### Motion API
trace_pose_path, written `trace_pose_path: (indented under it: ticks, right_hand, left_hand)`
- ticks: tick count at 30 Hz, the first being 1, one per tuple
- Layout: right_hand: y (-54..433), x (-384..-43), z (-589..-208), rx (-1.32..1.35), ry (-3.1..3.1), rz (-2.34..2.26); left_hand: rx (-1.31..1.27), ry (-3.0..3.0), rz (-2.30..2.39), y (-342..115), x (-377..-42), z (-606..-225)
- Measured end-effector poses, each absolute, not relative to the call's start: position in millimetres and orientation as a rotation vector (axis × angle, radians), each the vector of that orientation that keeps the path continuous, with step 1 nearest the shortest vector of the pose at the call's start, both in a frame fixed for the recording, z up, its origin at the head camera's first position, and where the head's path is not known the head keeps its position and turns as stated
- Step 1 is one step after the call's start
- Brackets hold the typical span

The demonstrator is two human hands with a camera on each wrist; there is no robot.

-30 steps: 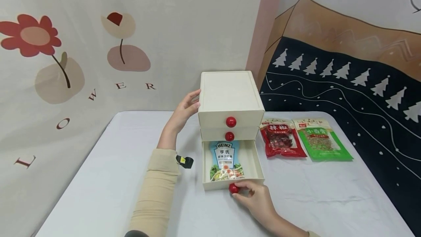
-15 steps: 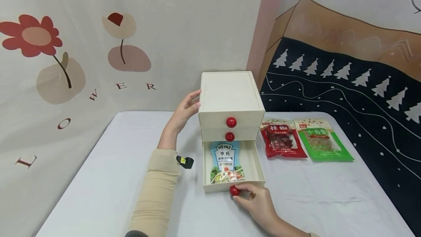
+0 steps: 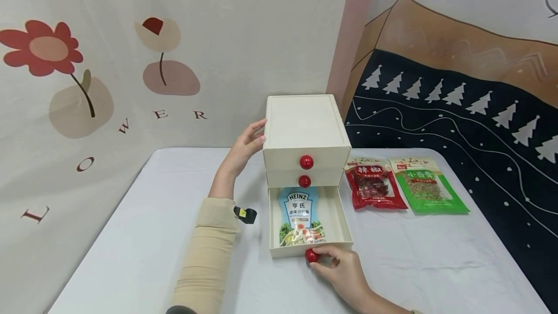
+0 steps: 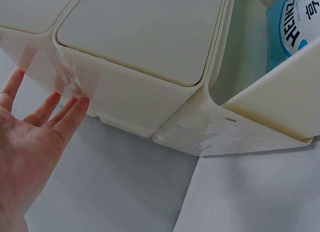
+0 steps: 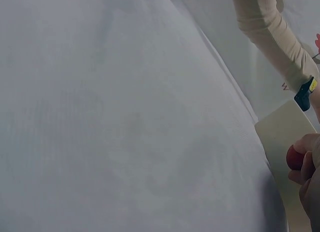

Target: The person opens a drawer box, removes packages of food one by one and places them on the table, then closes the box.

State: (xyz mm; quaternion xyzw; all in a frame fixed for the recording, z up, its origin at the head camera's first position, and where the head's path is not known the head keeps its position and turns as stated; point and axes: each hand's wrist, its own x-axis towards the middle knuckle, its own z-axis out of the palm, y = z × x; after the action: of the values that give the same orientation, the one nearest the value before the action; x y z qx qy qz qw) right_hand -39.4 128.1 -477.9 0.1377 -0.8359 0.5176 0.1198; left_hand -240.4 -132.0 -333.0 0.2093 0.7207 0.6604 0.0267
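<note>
A cream drawer cabinet [image 3: 305, 121] with round red knobs stands on the white-covered table. Its bottom drawer [image 3: 337, 217] is pulled out toward the person. Inside that drawer lies a blue Heinz salad dressing packet [image 3: 300, 212], also partly visible in the left wrist view. My right hand [image 3: 346, 275] pinches the bottom drawer's red knob [image 3: 311, 256] between thumb and fingers. Against the cabinet's left side, my left hand [image 3: 241, 154] rests its extended fingertips; in the left wrist view those fingers [image 4: 75, 117] touch the smooth side wall.
Right of the cabinet lie a red packet of dried chili [image 3: 376, 185] and a green seasoning packet [image 3: 429, 188], side by side. A pale printed curtain [image 3: 244, 38] hangs behind the table, and a dark tree-patterned cloth [image 3: 436, 110] hangs at the right.
The bottom drawer has slid slightly farther out toward the person, with my right hand on its knob and the packet inside moving along. My left hand has stayed in place.
</note>
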Motion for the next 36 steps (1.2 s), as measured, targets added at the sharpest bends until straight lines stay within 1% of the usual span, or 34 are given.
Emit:
trace_pose_path:
  ticks: [14,20,25,36]
  right_hand:
    - [128.9,-36.8,-475.9,0.399,-2.461,1.512]
    - [128.7,-36.3,-476.2,0.411,-2.453,1.522]
    - [127.8,-36.2,-474.7,0.385,-2.489,1.542]
    - [126.7,-35.5,-476.5,0.411,-2.464,1.545]
  left_hand:
    - [0.642,2.219,2.05,-132.3,-241.4,-334.2]
    - [0.672,2.217,2.061,-134.4,-250.8,-345.7]
    - [0.677,2.225,2.044,-132.1,-241.7,-335.8]
    - [0.672,2.225,2.042,-130.9,-241.1,-334.4]
